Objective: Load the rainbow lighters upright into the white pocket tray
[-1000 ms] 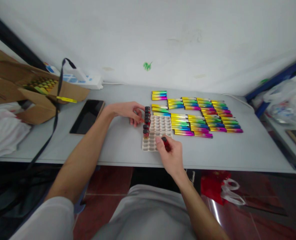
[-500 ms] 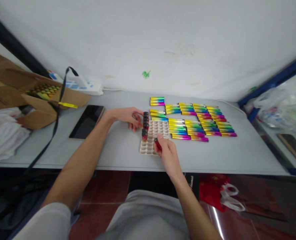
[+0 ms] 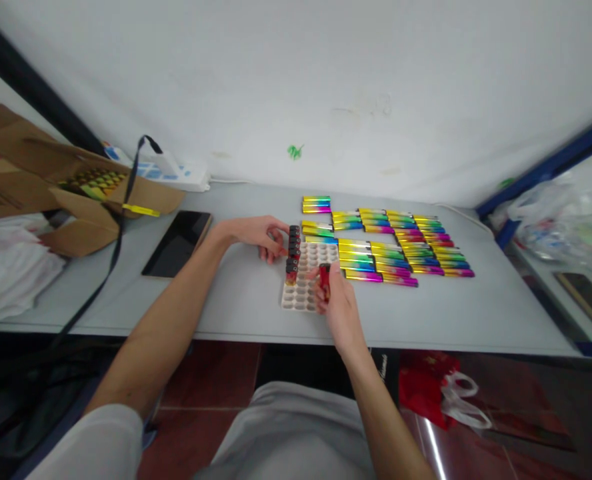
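Between the thumb and fingers of my right hand (image 3: 340,300) is a red lighter (image 3: 325,280), black end upward, held just over the right side of a pale tray (image 3: 301,301) with rows of oval holes. Several red lighters with black tops (image 3: 293,253) stand upright in the tray's left column. Beside them, my left hand (image 3: 261,235) has its index finger stretched to the far end of that row and its thumb near the middle. These two fingers are apart, the others loosely curled, and contact with the lighters is hard to make out.
Many shiny rainbow-coloured lighters (image 3: 359,257) lie in groups right of and behind the tray. A black tablet (image 3: 177,244) rests to the left, near an open cardboard box (image 3: 83,230) and a power strip (image 3: 181,177). A dark strap (image 3: 121,227) hangs across the left side.
The lighter in my right hand has turned from pointing left to nearly upright and moved slightly right. My left hand stays beside the row, and the view has shifted a little.
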Motion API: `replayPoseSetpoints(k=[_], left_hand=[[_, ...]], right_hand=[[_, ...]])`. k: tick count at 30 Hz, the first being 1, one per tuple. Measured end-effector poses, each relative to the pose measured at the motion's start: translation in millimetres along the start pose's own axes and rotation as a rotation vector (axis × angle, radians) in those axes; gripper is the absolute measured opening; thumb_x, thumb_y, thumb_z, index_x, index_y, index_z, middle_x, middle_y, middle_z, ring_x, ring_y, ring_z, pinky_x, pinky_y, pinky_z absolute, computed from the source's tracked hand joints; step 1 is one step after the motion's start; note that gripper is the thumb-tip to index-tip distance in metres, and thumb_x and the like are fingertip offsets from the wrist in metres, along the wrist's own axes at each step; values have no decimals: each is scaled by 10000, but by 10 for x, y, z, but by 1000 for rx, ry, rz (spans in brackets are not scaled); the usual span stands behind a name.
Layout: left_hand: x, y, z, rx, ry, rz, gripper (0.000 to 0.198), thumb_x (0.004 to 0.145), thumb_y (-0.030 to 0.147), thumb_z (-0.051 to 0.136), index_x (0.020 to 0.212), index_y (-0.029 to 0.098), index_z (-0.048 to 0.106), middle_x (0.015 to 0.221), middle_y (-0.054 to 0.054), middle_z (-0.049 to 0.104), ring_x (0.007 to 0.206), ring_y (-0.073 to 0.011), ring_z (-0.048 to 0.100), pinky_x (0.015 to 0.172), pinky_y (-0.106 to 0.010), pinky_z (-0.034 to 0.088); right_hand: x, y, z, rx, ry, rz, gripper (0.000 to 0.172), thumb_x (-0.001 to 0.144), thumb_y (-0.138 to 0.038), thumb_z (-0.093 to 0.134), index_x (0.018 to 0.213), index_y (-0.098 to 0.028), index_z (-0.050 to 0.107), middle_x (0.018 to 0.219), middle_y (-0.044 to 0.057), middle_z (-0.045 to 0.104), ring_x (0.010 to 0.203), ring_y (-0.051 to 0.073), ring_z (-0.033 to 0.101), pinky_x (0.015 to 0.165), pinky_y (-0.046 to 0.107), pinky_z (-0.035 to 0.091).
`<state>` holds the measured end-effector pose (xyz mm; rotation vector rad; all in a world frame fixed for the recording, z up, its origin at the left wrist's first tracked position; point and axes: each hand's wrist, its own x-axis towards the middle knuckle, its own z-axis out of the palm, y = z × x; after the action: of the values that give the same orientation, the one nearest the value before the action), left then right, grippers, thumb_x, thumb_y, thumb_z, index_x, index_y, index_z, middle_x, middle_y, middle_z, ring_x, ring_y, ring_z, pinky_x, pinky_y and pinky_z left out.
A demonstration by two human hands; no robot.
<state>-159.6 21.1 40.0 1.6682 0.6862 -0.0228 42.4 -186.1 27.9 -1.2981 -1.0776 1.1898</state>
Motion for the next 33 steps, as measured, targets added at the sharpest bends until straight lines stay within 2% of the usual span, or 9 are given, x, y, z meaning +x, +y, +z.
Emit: replayPoseSetpoints(k=[4,7,9,13,17,23,27,30,33], left_hand=[[3,-21,-1,-13,-3,1,496,776,404,912,1196,183,768,821,-73,828,644,-211,783,555,-234,613],[6,-21,4,-20,6,3,504,779,399,907,1211,180,768,789,-66,815,643,-214,782,550,-235,612],[7,-14,8,-26,6,3,482,779,399,909,1185,178,772,791,-65,812,644,-215,784,549,-234,616],[6,-12,12,-31,-2,4,490,789,399,901,1202,180,753,808,-56,813,648,-214,787,555,-240,628],[6,-30,10,-19,-6,17,497,813,379,877,1242,175,730,820,-55,817,657,-209,786,573,-243,629],[1,-30,15,-30,-2,18,486,806,345,874,1239,175,734,820,-51,821,643,-201,781,556,-226,609],[-8,-4,23,-29,11,-19,540,790,370,891,1263,164,732,819,-67,820,652,-222,783,562,-251,614],[-16,21,26,-32,14,-30,525,780,369,897,1230,158,728,815,-63,816,651,-221,781,566,-254,614],[-28,60,29,-21,5,-50,489,774,374,895,1176,154,726,781,-50,806,636,-214,774,555,-242,599]], right_hand=[[-69,-59,-31,-28,5,-72,483,1035,-689,501,1033,-242,685,843,32,638,732,195,585,643,310,509],[-87,-76,-32,-180,35,-279,270,1027,-508,636,1074,-253,710,1078,82,696,1005,239,646,882,371,557],[-80,-76,-15,-284,67,-404,193,1031,-428,647,1059,-257,731,1103,96,686,1061,251,639,937,393,549],[-57,-59,32,-406,82,-484,192,1059,-390,613,1101,-240,725,977,70,685,887,217,652,809,354,563],[-49,-6,50,-447,7,-531,208,1089,-363,571,1168,-200,671,899,33,741,767,175,692,735,295,561],[-22,71,-27,-554,-25,-627,220,1109,-331,544,1242,-200,660,1071,96,793,917,210,765,866,330,605],[35,5,-130,-638,-167,-630,231,1117,-314,527,1272,-214,667,1159,112,788,1055,235,761,938,349,594],[74,-74,-163,-685,-268,-594,212,1111,-302,550,1259,-217,675,1155,105,789,1029,233,763,914,340,588],[100,-147,-145,-742,-261,-560,158,1078,-326,629,1151,-201,694,1023,83,791,910,222,758,835,319,579]])
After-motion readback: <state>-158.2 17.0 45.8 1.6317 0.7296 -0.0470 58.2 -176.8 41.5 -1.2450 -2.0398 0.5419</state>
